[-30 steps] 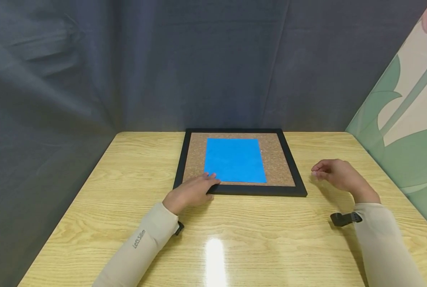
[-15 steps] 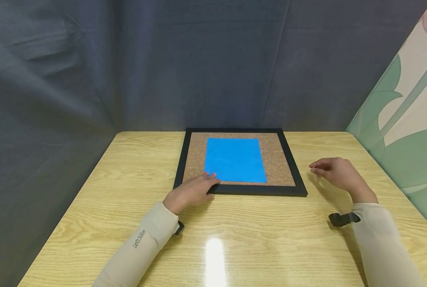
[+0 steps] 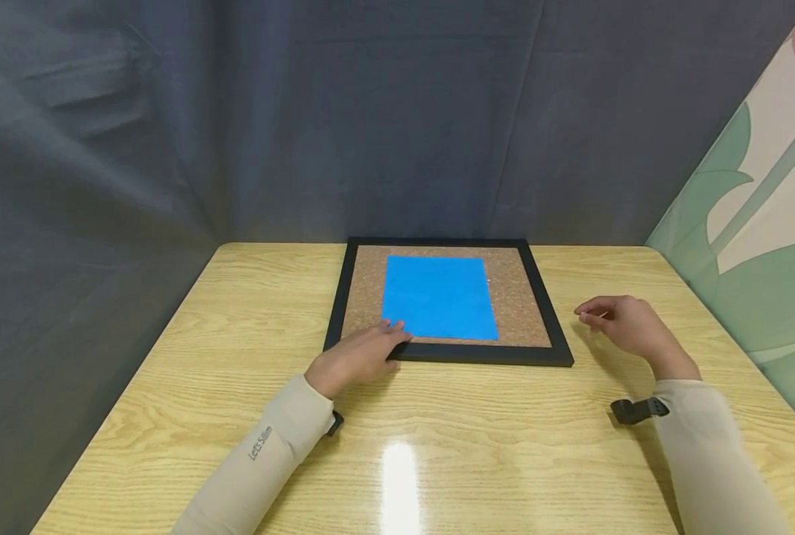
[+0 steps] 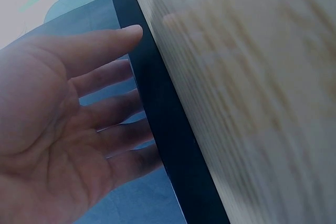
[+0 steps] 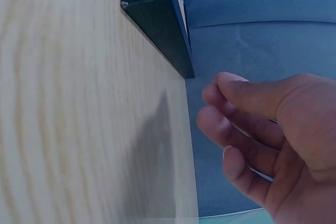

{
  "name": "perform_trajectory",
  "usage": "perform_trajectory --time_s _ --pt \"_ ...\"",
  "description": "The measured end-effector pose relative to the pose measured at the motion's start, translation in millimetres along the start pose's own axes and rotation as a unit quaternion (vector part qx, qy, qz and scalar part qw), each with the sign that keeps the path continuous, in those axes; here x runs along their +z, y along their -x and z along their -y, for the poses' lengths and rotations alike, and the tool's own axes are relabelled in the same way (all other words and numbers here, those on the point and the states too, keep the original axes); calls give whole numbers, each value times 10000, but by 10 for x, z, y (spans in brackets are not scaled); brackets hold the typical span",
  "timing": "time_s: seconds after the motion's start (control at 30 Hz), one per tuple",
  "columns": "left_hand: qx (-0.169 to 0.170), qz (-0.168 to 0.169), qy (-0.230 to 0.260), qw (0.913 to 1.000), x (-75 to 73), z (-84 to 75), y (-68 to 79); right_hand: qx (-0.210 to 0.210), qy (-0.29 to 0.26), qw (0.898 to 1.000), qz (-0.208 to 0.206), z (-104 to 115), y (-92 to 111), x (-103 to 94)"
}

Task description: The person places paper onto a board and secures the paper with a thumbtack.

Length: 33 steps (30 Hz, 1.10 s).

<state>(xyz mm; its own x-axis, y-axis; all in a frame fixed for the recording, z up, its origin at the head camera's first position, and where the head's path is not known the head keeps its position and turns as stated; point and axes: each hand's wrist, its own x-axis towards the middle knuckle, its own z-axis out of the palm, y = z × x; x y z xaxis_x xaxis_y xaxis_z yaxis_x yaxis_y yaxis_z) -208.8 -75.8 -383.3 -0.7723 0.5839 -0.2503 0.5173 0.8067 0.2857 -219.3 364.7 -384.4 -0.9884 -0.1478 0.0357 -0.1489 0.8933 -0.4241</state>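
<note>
A black-framed cork board (image 3: 518, 297) lies flat on the table. On its cork lies a square blue sheet (image 3: 440, 297). My left hand (image 3: 357, 360) rests on the frame's near edge, fingertips at the sheet's near left corner. In the left wrist view its fingers (image 4: 113, 116) reach straight over the black frame (image 4: 173, 124), and the thumb lies by the frame's side. My right hand (image 3: 631, 327) hovers to the right of the board, fingers loosely curled. In the right wrist view thumb and index fingertips are close together, and nothing shows between them.
The wooden table (image 3: 478, 446) extends around the board. A dark cloth (image 3: 384, 134) hangs behind and at the left. A panel with a floral print (image 3: 765, 245) stands at the right. A tiny white spot (image 3: 488, 281) shows on the cork beside the sheet.
My right hand has shifted slightly left toward the board, and its thumb and index finger lie a little differently. The left hand, board and blue sheet stay in place.
</note>
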Motion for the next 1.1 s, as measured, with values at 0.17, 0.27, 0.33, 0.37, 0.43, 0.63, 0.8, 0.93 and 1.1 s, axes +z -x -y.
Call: perform_trajectory --time_s 0.17,0.27,0.33,0.37,0.43,0.63,0.8,0.93,1.1 --pt "5 3 -49 10000 3 3 8 -106 -61 9999 4 15 -31 34" --pt "-23 7 -90 10000 2 7 8 -100 -111 9999 -21 25 -45 41" --pt "-43 14 -84 10000 3 10 8 -72 -136 9999 -26 31 -49 42" --pt "-48 13 -82 10000 5 12 8 -49 -135 9999 -20 35 -51 43" --pt "-46 6 -75 10000 10 18 4 -21 -154 9999 -26 38 -56 48" --pt "-34 29 -32 10000 18 35 2 -45 -703 9974 -144 53 -71 119" --pt "-15 66 -36 10000 13 33 2 -12 -980 9949 -241 107 -96 261" --pt "3 49 -74 10000 8 26 -4 -39 -1012 9946 -221 214 -154 341" --pt "10 37 -177 9998 19 26 -23 323 -1560 9868 -294 406 -258 323"
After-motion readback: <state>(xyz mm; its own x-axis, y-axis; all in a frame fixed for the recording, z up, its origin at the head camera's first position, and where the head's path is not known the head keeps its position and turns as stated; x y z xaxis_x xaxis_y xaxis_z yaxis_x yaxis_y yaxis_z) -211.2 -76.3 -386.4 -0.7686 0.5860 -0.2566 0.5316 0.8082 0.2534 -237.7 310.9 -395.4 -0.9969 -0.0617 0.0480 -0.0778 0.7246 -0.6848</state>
